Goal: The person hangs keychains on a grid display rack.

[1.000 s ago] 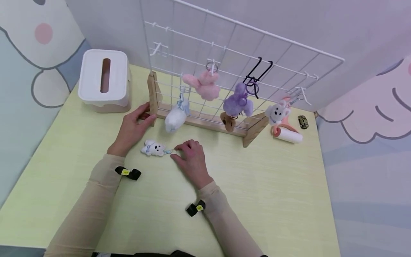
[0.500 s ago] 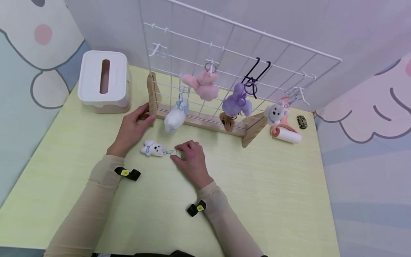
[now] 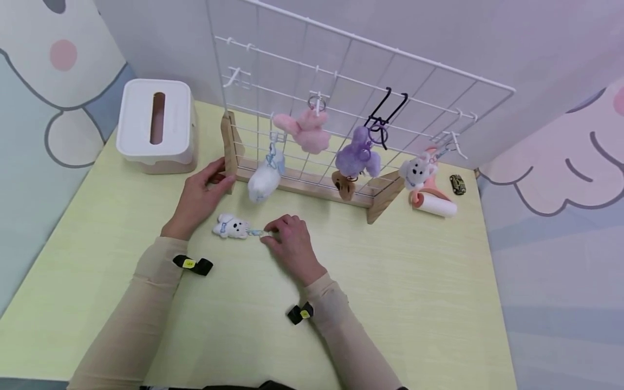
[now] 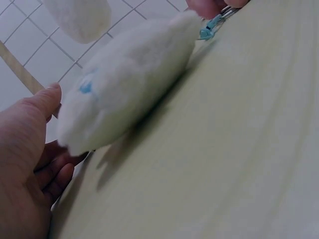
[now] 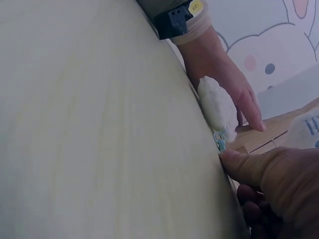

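Observation:
A white plush dog keychain (image 3: 231,226) with a blue bow lies on the table, its light-blue clasp pointing right. My right hand (image 3: 291,244) pinches the ring at the clasp's end between thumb and forefinger, close over the tabletop. In the right wrist view the thumb (image 5: 249,167) meets the blue clasp (image 5: 219,141). My left hand (image 3: 197,197) grips the left wooden foot (image 3: 229,151) of a white wire grid rack (image 3: 351,35), thumb in front and fingers at its outer side. The keychain's plush body (image 4: 132,74) lies beside this hand in the left wrist view.
On the rack hang a white plush (image 3: 265,179), a pink plush (image 3: 312,132), a purple plush (image 3: 358,154) with a brown one (image 3: 344,186) below, and another white dog (image 3: 418,172). A tissue box (image 3: 156,122) stands left; a lint roller (image 3: 436,205) and toy car (image 3: 457,184) lie right.
My right thumb and forefinger have closed together on the ring, which earlier showed in the gap between them. The left hand stays on the wooden foot.

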`<state>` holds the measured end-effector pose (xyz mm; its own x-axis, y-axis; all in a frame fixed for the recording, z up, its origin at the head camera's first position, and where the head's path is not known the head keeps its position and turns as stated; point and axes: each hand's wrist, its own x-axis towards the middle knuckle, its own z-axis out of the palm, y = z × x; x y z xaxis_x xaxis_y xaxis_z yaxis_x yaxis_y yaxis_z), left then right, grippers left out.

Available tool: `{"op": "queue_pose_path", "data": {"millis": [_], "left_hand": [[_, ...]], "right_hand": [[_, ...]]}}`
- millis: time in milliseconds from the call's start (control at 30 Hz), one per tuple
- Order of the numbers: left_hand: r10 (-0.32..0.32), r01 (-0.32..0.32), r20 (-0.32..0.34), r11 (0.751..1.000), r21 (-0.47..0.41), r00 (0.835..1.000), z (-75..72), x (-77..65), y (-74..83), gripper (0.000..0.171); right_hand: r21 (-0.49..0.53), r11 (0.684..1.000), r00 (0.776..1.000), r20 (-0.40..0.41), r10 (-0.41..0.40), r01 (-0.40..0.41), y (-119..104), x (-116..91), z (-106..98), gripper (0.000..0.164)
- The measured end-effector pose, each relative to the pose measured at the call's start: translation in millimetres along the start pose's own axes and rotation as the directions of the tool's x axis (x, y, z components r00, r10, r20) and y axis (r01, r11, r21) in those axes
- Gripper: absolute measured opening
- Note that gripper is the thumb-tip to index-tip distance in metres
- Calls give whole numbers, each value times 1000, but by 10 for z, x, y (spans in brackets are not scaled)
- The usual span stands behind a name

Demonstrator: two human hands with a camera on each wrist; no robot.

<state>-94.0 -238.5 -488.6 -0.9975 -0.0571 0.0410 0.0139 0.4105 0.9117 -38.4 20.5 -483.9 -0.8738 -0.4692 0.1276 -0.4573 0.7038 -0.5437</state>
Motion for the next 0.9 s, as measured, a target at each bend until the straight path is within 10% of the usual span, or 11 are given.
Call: {"op": "queue_pose_path", "data": {"millis": [700, 900], "left_hand": [[17, -17, -14, 1000, -10, 1000, 0, -2, -14, 58], [21, -21, -9, 1000, -6, 1000, 6, 1, -3, 58]], "right_hand": [[228, 973, 983, 168, -73, 34, 164, 64, -225, 17], [330, 934, 981, 82, -175, 139, 80, 141, -383, 14]]}}
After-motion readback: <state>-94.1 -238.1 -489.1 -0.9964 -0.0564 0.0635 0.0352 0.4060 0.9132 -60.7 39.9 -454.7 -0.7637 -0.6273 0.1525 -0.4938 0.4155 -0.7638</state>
